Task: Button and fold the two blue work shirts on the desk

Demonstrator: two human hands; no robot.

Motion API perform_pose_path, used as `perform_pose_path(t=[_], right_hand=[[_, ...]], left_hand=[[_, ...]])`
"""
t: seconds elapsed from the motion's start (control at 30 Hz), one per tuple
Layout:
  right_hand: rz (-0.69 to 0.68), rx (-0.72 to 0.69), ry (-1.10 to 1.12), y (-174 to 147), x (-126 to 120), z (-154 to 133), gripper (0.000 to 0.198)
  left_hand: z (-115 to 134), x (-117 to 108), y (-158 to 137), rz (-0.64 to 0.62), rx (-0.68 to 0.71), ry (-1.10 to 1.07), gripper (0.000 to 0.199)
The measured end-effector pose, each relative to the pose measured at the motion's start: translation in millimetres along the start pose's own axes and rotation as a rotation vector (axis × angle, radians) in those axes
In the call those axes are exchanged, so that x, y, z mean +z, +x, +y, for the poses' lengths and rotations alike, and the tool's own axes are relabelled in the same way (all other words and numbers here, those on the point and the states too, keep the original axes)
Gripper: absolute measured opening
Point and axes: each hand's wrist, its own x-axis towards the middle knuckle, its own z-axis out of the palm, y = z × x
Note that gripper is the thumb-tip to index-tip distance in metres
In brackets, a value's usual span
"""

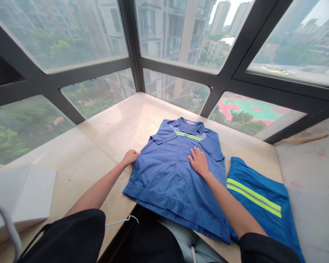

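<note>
A blue short-sleeved work shirt point(164, 170) lies buttoned and front side up on the pale window ledge, its collar toward the window corner and its hem hanging a little over the near edge. Yellow-green reflective stripes cross its chest. My left hand point(131, 157) pinches the shirt's left side edge below the sleeve, fingers closed on the cloth. On the right half of the front, below the chest stripe, my right hand point(199, 162) rests flat with fingers stretched out.
A folded blue garment point(256, 186) with a reflective band lies to the right of the shirt. At the left stands a white box-like object point(34, 193), with a grey curved tube point(7, 219) before it. A white cord point(123, 220) runs near the ledge's front edge. Windows enclose the far side.
</note>
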Motion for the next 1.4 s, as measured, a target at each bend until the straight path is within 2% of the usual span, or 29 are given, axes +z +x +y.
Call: perform_pose_path(t=[0.17, 0.27, 0.37, 0.47, 0.53, 0.67, 0.83, 0.97, 1.03, 1.13, 1.27, 1.33, 1.4], right_hand=[[-0.04, 0.004, 0.025, 4, -4, 0, 0.055], [-0.117, -0.018, 0.069, 4, -10, 1, 0.055], [-0.127, -0.101, 0.112, -10, -20, -4, 0.056], [-0.072, -0.203, 0.128, -41, -30, -16, 0.057], [-0.054, -0.235, 0.108, -67, -35, -25, 0.057], [-0.068, -0.196, 0.039, -108, -37, -32, 0.051], [-0.079, -0.188, 0.057, -114, -34, -23, 0.051], [-0.089, -0.136, 0.06, -98, -32, -16, 0.052], [-0.114, -0.13, 0.063, -90, -33, -15, 0.053], [-0.16, -0.112, 0.06, -87, -36, -19, 0.054], [-0.152, -0.125, 0.049, -107, -43, -30, 0.061], [-0.133, -0.149, 0.047, -123, -44, -34, 0.063], [-0.134, -0.105, 0.043, -136, -42, -36, 0.064]], left_hand=[[-2, -7, -8, -0.065, -0.09, 0.004, 0.052], [-5, -14, -20, -0.246, -0.133, 0.0, 0.059], [-13, -20, -32, -0.437, -0.076, 0.05, 0.061], [-26, -23, -41, -0.5, -0.038, 0.104, 0.06], [-32, -24, -43, -0.454, -0.026, 0.167, 0.054], [-30, -29, -45, -0.197, 0.106, 0.395, 0.043], [2, -25, -49, -0.007, 0.28, 0.481, 0.029], [42, 7, -64, 0.017, 0.476, 0.463, 0.04], [60, 37, -78, 0.009, 0.556, 0.445, 0.042], [77, 94, -109, 0.011, 0.636, 0.425, 0.045], [68, 168, -158, 0.046, 0.719, 0.416, 0.057], [52, 188, -174, 0.226, 0.752, 0.44, 0.062], [33, 193, -178, 0.372, 0.663, 0.483, 0.064]])
